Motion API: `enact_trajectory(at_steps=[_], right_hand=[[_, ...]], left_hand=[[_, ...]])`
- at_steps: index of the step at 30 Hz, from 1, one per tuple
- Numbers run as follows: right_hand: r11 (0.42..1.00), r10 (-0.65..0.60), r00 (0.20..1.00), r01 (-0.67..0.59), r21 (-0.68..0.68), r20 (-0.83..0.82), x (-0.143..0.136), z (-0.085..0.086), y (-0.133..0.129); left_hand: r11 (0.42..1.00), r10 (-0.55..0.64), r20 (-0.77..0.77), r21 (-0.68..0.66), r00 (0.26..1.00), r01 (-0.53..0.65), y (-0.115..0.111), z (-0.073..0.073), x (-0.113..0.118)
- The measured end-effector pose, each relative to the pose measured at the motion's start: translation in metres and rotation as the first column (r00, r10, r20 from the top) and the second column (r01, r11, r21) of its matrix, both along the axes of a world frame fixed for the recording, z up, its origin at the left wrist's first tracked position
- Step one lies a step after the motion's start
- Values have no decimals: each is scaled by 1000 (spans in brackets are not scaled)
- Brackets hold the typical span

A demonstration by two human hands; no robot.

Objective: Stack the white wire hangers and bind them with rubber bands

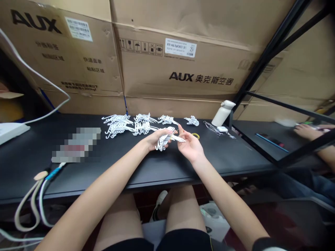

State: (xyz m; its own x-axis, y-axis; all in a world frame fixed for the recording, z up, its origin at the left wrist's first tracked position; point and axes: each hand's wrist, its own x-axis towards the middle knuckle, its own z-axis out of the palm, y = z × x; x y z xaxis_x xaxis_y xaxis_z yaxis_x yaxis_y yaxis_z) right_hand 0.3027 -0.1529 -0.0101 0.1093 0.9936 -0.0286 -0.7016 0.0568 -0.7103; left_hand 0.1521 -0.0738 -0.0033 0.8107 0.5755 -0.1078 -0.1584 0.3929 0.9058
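My left hand (157,138) is closed around a bundle of thin white plastic hooks (163,140), held just above the black table. My right hand (190,144) is at the bundle's right end, palm turned up and fingers curled. By its fingertips shows a thin yellow strand that looks like a rubber band; the fingers partly hide it. Behind my hands lie grouped white hooks: a large pile at left (117,126), a second pile (143,124) and a smaller row (167,120). Yellow rubber bands (195,135) rest just beyond my right hand.
A small white clump (192,121), a white bottle (223,113) and a white earphone case (222,129) stand toward the back right. At left lies a blurred-out flat object (78,144) with a strap. Cardboard boxes (178,90) line the back. A black frame (261,66) separates another person's hand (307,131).
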Motion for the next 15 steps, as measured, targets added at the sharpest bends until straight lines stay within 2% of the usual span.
enact_trajectory(at_steps=[4, 6, 8, 10, 13, 15], right_hand=[[985, -113, 980, 89, 147, 163, 1, 3, -1], [956, -234, 948, 184, 229, 217, -4, 4, -4], [902, -391, 867, 293, 318, 309, -10, 3, -7], [822, -551, 716, 378, 426, 429, -12, 1, -9], [697, -717, 403, 403, 592, 569, -6, -5, -7], [682, -729, 263, 363, 635, 632, 1, -7, -4]], left_hand=[[1000, -6, 19, 1, 1000, 6, -1, 1, 0], [999, 31, 15, 16, 999, -31, -1, 2, 0], [998, 45, 11, 50, 999, -46, -2, 2, -1], [994, 36, 5, 100, 999, -37, -2, 3, 0], [982, 47, -21, 185, 999, -43, -2, 2, 1], [966, 77, -33, 248, 997, -66, -2, 0, 3]])
